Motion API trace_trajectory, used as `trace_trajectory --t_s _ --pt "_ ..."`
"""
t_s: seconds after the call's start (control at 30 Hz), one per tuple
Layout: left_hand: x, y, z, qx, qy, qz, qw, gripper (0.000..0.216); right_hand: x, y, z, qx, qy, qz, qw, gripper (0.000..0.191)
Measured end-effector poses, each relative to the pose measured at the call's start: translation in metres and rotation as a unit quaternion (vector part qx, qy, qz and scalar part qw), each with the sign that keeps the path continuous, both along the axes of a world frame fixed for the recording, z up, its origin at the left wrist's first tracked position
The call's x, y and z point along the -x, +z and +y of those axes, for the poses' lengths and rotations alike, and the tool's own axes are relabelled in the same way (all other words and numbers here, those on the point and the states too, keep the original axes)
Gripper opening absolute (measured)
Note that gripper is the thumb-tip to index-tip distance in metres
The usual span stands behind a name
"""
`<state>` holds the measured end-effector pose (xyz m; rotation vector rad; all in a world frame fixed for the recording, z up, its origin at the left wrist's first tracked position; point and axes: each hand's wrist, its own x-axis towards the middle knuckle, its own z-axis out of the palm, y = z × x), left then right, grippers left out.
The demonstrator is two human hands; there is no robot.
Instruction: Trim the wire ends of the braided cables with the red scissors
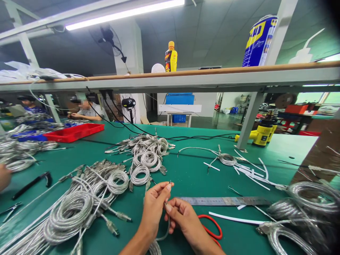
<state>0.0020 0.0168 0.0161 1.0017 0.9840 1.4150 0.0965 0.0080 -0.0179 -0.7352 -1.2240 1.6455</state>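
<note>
From the head camera, both hands sit low in the middle, over a green table [191, 173]. The left hand [154, 207] is pinched shut: thumb and fingertip hold the thin end of a silver cable [166, 230] up near the top of the hand. The right hand [183, 217] is curled beside it, touching it, fingers closed on the same cable a little lower. The cable then hangs down in a loop between the wrists and runs off the bottom edge.

Just behind the hands lies a metal ruler [225, 201], flat on the table. Red scissors [214, 230] lie partly under the right hand. A white strip [236, 218] lies near them, and more white strips [252, 173] are scattered farther back on the right.

How far along is the work? It looks like a lot is done and a lot is left. Near the middle is a pile of small neat coils [146, 156], which seem finished. On the left is a big heap of cables [79, 202], loose and tangled, with plugs sticking out. More coils [305, 209] sit at the right edge. So I think this cable is one of many.

Far back on the left is a red tray [77, 131]. Another person [89, 109] sits behind it. At the far left edge is part of someone else's hand [4, 176].
</note>
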Motion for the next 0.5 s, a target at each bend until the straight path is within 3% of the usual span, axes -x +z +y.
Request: trace_trajectory --t_s 0.3,0.5 --pt "-0.0004 0.0006 -0.0011 -0.023 0.007 0.031 0.999 0.024 -0.0025 0.0035 0.0013 -0.023 -0.002 -0.034 0.999 0.033" --pt "0.0002 0.0006 0.0016 -0.051 0.017 0.053 0.997 0.019 -0.0058 0.0043 0.0015 -0.076 -0.066 -0.073 0.992 0.027"
